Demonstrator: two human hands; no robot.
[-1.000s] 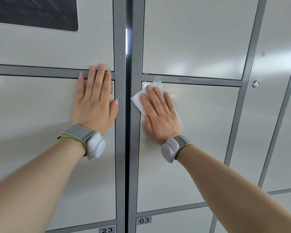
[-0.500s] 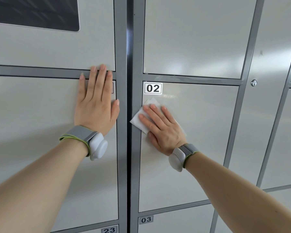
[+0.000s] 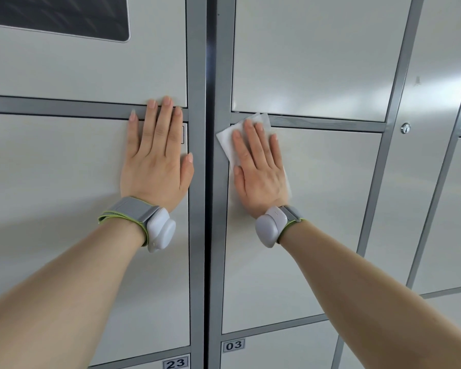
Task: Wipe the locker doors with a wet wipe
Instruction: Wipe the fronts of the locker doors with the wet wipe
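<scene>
A white wet wipe point(image 3: 230, 142) lies flat against the top left corner of a pale grey locker door point(image 3: 317, 222). My right hand point(image 3: 258, 169) presses it there with straight fingers, and the wipe hides the door's number label. One wipe corner laps onto the grey frame bar above. My left hand point(image 3: 157, 158) rests flat, fingers straight, on the neighbouring door point(image 3: 64, 209) to the left, fingertips reaching the frame bar above it.
A grey vertical post point(image 3: 197, 182) separates the two doors. Labels 03 point(image 3: 233, 345) and 23 point(image 3: 175, 363) mark the doors below. A dark screen point(image 3: 64, 14) sits top left. A round keyhole point(image 3: 405, 128) is on the tall panel at right.
My right hand slid the wipe down the door, baring the 02 label, then back up over it to the top left corner. The left hand stayed in place.
</scene>
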